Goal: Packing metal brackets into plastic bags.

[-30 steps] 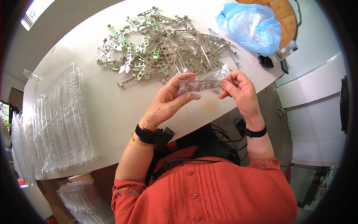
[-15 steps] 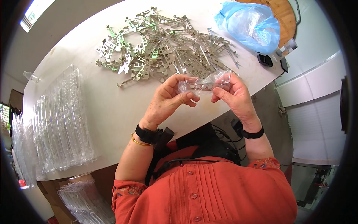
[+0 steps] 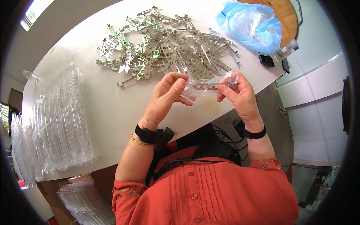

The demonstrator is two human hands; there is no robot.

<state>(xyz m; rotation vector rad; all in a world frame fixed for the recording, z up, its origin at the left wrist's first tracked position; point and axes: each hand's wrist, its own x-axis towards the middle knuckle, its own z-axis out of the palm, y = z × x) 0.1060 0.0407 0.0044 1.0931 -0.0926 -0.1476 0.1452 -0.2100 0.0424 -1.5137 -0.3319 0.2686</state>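
In front of me, above the table, a flat metal bracket (image 3: 207, 86) with a row of holes lies inside a crinkled clear plastic bag (image 3: 190, 92). My right hand (image 3: 242, 96) is closed on the right end of the bag and bracket, thumb on the near side. At the bag's left end, my left hand (image 3: 165, 95) has thumb and forefinger brought together at the plastic, with the lower fingers behind it. The exact contact of the left fingertips is partly hidden. Just beyond both hands spreads a loose heap of similar metal brackets (image 3: 161, 56), some with green patches.
Stacked clear plastic trays (image 3: 63, 123) cover the left of the white table (image 3: 116, 120); more clear trays (image 3: 84, 200) sit below its edge. At far right are a blue plastic bag (image 3: 249, 26), a black box-like object (image 3: 266, 60) and a round wooden surface (image 3: 287, 17).
My left hand has shifted slightly left, its thumb raised and drawn back from the bracket. My right hand and the bracket have moved a little to the right.
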